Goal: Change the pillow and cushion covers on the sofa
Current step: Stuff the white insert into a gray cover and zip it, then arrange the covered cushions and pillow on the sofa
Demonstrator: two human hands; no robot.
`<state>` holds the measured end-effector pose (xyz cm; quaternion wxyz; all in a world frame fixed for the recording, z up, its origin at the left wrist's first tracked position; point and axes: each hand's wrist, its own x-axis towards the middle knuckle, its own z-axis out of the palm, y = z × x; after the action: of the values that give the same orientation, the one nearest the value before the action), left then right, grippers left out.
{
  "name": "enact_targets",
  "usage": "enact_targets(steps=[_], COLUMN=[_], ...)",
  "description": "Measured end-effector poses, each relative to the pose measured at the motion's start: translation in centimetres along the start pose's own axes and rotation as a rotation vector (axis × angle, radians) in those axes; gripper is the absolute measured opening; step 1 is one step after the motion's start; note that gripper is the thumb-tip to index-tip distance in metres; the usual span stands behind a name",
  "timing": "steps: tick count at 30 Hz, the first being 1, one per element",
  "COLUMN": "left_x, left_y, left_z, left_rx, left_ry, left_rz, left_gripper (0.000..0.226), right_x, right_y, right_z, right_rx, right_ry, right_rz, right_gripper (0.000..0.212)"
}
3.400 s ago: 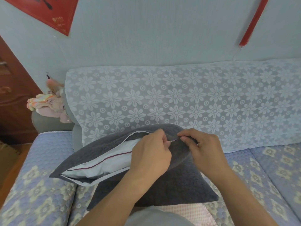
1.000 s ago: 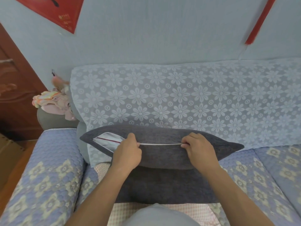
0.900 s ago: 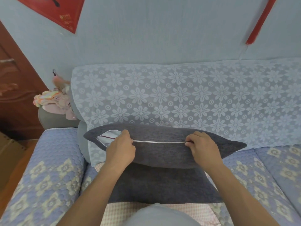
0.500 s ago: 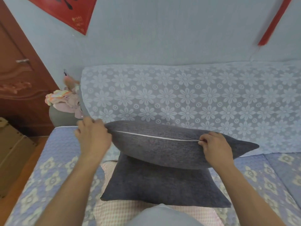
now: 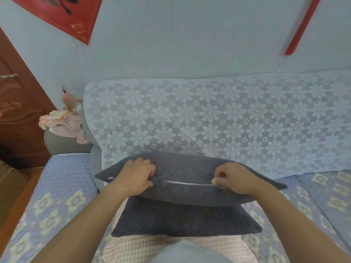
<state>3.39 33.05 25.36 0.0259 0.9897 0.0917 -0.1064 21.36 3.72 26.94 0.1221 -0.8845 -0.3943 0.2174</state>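
two grey cushions stacked, both hands on the upper one's zip edge

the upper grey cushion [image 5: 190, 179] lies with its long axis running left to right across the sofa [image 5: 62, 186], its two pointed corners aimed toward the left armrest and toward the right seat. its zip seam [image 5: 187, 183] faces up and toward the camera, a pale line running along that same left-right axis between the two hands. the cushion rests on top of a second grey cushion [image 5: 182, 221], which lies flat on the seat and sticks out below it on the near side.

counted: two grey cushions, two hands, one pink checked cloth [image 5: 171, 247] under the lower cushion.

the left hand [image 5: 135, 178] sits on the left part of the upper cushion with fingers curled over its top, gripping the fabric near the left end of the visible zip line. the right hand [image 5: 232, 178] is at the right end of that line, fingers curled and fingertips pressed together on the seam; whether they pinch the zip pull itself cannot be told.

the back of the upper cushion is just beside the lace-covered backrest [image 5: 209, 118]. its left corner hangs past the lower cushion, near the armrest. to the right, the quilted seat runs on well past the cushion's right corner. a bundle of pink clothes [image 5: 62, 124] lies on a grey surface behind the armrest, apart from the cushions.
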Motion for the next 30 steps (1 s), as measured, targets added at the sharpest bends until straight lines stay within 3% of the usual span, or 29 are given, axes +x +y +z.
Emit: enact_targets(steps=[1, 2, 4, 6, 8, 9, 13, 15, 17, 19, 21, 24, 28, 30], left_x=[0.3, 0.4, 0.6, 0.3, -0.9, -1.7, -5.5, -6.8, -7.1, -6.6, -6.1, -4.8, -1.3, 1.4], left_y=[0.2, 0.5, 1.3, 1.9, 2.1, 1.9, 1.1, -0.1, -1.8, -3.2, -3.4, -1.3, 5.1, 9.7], left_z=[-0.3, -0.3, 0.8, 3.4, 7.3, 9.4, 13.9, 14.4, 15.2, 15.5, 14.1, 9.3, 2.0, -0.6], left_rx=[-0.056, -0.153, -0.3, -0.271, -0.308, -0.351, -0.424, -0.55, -0.857, -1.093, -1.125, -1.113, -1.133, -1.158], left_ry=[-0.17, -0.268, -0.16, -0.102, -0.273, -0.336, -0.281, -0.156, -0.008, 0.044, 0.069, 0.249, 0.414, 0.426], left_rz=[0.001, -0.011, -0.079, -0.236, -0.407, -0.476, -0.604, -0.706, -0.892, -0.996, -0.957, -0.884, -0.68, -0.591], left_gripper=[0.024, 0.028, 0.033, 0.056, 0.076, 0.082, 0.103, 0.107, 0.115, 0.115, 0.097, 0.074, 0.068, 0.068], right_x=[-0.6, -0.9, -0.3, -0.6, -2.2, -3.4, -6.9, -7.6, -7.8, -8.1, -8.8, -10.6, -13.7, -14.9], right_y=[-0.6, -0.9, 1.2, 3.9, 6.1, 6.6, 6.5, 5.2, 4.0, 2.1, 0.6, 0.1, 3.9, 7.4], right_z=[-0.9, -1.3, -0.2, 3.2, 8.6, 11.2, 17.3, 18.0, 18.0, 17.1, 15.4, 10.7, 3.8, 1.2], right_rx=[0.088, 0.152, 0.11, 0.121, 0.454, 0.627, 0.967, 1.007, 0.968, 0.968, 0.984, 1.014, 0.955, 0.93], right_ry=[-0.075, -0.03, 0.198, 0.101, -0.142, -0.168, -0.032, 0.04, 0.138, 0.247, 0.384, 0.594, 0.875, 0.861], right_rz=[0.059, 0.11, 0.278, 0.515, 0.787, 0.899, 1.1, 1.101, 1.087, 1.051, 0.985, 0.902, 0.861, 0.851], right_gripper=[0.032, 0.035, 0.032, 0.058, 0.099, 0.114, 0.135, 0.129, 0.117, 0.104, 0.083, 0.052, 0.053, 0.044])
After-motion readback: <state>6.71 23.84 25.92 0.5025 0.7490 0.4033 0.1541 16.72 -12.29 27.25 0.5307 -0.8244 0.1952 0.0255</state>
